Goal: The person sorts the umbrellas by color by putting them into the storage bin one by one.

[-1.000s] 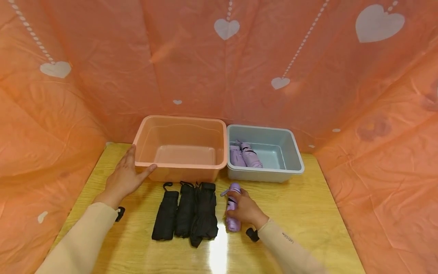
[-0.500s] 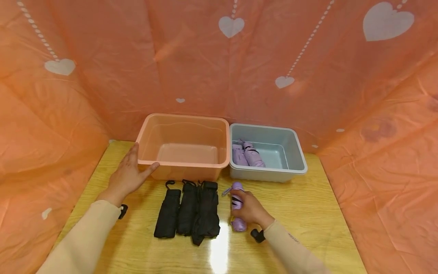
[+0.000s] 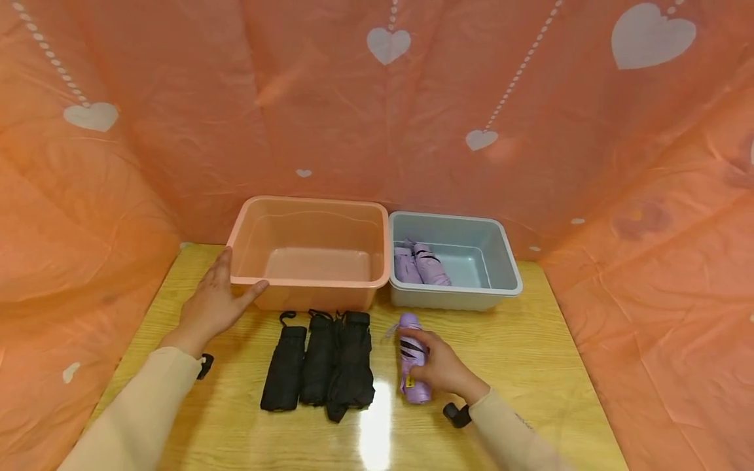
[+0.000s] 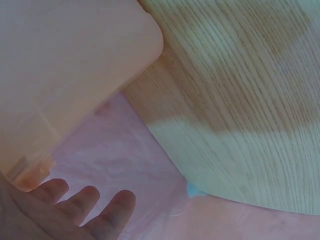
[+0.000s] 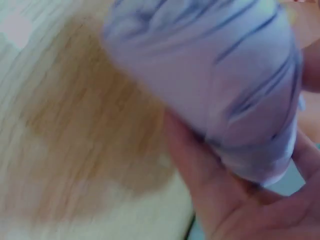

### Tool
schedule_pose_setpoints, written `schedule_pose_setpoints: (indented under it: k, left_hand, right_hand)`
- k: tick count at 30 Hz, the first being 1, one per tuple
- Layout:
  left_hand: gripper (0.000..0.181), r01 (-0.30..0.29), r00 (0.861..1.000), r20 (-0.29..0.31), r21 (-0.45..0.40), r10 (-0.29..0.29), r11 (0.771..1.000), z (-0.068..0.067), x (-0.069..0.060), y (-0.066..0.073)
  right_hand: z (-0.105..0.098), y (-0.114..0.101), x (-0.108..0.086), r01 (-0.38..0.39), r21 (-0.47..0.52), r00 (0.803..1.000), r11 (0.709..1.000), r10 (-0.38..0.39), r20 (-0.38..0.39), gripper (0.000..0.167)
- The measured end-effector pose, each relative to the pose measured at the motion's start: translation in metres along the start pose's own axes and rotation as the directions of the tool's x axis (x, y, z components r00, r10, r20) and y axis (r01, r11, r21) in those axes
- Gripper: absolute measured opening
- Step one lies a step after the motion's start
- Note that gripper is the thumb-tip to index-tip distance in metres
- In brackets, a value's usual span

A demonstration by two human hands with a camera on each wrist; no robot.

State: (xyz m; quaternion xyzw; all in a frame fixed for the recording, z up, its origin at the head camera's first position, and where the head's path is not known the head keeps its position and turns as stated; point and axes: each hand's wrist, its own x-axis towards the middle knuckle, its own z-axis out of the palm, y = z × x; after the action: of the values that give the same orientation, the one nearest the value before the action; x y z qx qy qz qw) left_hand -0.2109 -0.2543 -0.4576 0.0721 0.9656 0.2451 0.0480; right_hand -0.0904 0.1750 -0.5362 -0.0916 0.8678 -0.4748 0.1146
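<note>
My right hand (image 3: 438, 363) grips a folded purple umbrella (image 3: 409, 350) with dark stripes and a yellow tag, over the table just right of the black umbrellas. In the right wrist view the umbrella (image 5: 235, 75) fills the upper middle, its end against the palm. With thumb and fingers spread, my left hand (image 3: 212, 304) touches the front left corner of the orange bin (image 3: 312, 285). The left wrist view has its fingers (image 4: 117, 212) extended beside the bin wall (image 4: 75, 65). Three folded black umbrellas, a left one (image 3: 284, 369), a middle one (image 3: 318, 360) and a right one (image 3: 355, 360), lie side by side.
A grey-blue bin (image 3: 450, 297) stands against the orange bin's right side. Inside it, two purple umbrellas (image 3: 432, 267) lie at the left. Orange sheeting (image 3: 330, 111) with white hearts rises behind and at both sides of the wooden table (image 3: 518, 366).
My right hand has shifted the purple umbrella a little to the right, away from the black umbrellas, and more of its yellow tag shows. The left hand stays at the orange bin's corner.
</note>
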Motion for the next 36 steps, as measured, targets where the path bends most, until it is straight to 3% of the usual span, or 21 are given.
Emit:
schedule_pose_setpoints:
  k: [3,7,13,19,25,32,34,36]
  left_hand:
    - [0.112,0.006,1.0,-0.003,-0.004,-0.006,1.0,-0.001,0.001,-0.003]
    - [0.112,0.014,1.0,-0.006,-0.009,-0.014,1.0,-0.004,0.0,-0.007]
    - [0.112,0.002,1.0,-0.022,-0.01,-0.002,1.0,-0.006,0.003,-0.006]
    - [0.113,0.001,1.0,-0.018,-0.018,-0.001,1.0,-0.005,0.003,-0.005]
    - [0.113,0.001,1.0,-0.014,-0.017,-0.001,1.0,-0.001,0.002,-0.004]
    - [0.112,-0.008,1.0,-0.007,-0.02,0.008,1.0,0.002,0.002,-0.003]
    - [0.112,-0.009,1.0,-0.006,-0.016,0.009,1.0,0.003,0.002,-0.002]
    - [0.112,-0.01,1.0,-0.004,-0.012,0.01,1.0,0.003,0.002,-0.001]
  right_hand:
    - [-0.013,-0.01,-0.005,-0.014,0.136,0.998,0.991,0.005,0.064,0.081]
    - [-0.04,-0.026,-0.008,-0.002,0.247,0.99,0.969,-0.033,0.136,0.084]
    - [-0.087,-0.051,-0.009,0.017,0.43,0.976,0.903,-0.11,0.191,0.084]
    - [-0.125,-0.065,0.001,0.1,0.479,0.968,0.872,-0.197,0.156,0.083]
    - [-0.152,-0.071,0.017,0.109,0.527,0.979,0.843,-0.184,0.092,0.082]
    - [-0.17,-0.078,0.035,0.097,0.671,0.983,0.735,-0.178,0.053,0.075]
    - [-0.176,-0.08,0.041,0.095,0.678,0.986,0.729,-0.161,0.035,0.068]
    - [-0.182,-0.082,0.047,0.103,0.659,0.99,0.745,-0.141,0.005,0.065]
